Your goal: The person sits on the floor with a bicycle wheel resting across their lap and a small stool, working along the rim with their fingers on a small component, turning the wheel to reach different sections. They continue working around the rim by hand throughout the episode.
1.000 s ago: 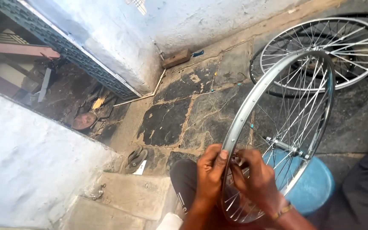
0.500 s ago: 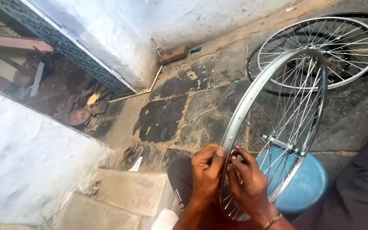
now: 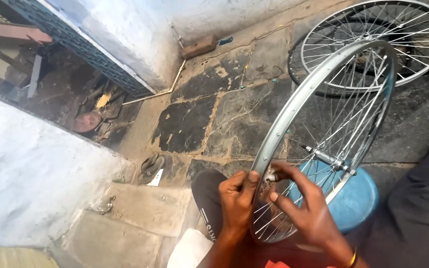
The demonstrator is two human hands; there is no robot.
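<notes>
I hold a silver spoked bicycle wheel (image 3: 319,84) upright in front of me, its hub and axle (image 3: 326,158) near the middle. My left hand (image 3: 237,198) grips the lower left part of the rim, thumb over its edge. My right hand (image 3: 306,206) reaches inside the rim, fingers pinching a small metal piece (image 3: 271,176) at a spoke end next to the left thumb. What lies under my palms is hidden.
A blue round stool or tub (image 3: 358,198) stands behind the wheel. A second spoked wheel (image 3: 378,30) lies flat on the stone floor at the top right. A sandal (image 3: 151,167) lies by a concrete step (image 3: 145,208). A white wall and open drain run along the left.
The view has shifted slightly and the wheel sits a little more to the right. My right fingers have spread and now pinch at the spoke end by the rim.
</notes>
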